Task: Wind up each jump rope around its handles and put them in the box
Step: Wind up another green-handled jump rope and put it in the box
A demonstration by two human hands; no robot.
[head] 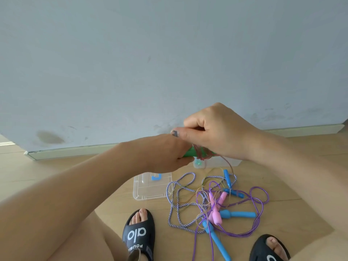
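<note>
Slippers (pixel 138 234): two, black, nearest the camera.
Rope pile (pixel 216 202): on the floor ahead; four blue handles and two pink counted, cords tangled; striped (pixel 176 202), purple (pixel 259 196), thin yellowish.
Clear plastic pieces: tray or lid (pixel 146 193) left of the pile, the box (pixel 222 162) probably beyond it, mostly hidden.
Left hand (pixel 165 155): clenched round the green handles (pixel 190 153).
Right hand (pixel 216 132): pinches the thin cord, looping it on.
Handling: cord light, limp, springy; handles rigid, best to grasp.

Green handles (pixel 190 152), pink handles (pixel 216 208), blue handles (pixel 237 214), purple rope (pixel 259 193), white-and-blue braided rope (pixel 174 204), black slides (pixel 138 234)
</note>
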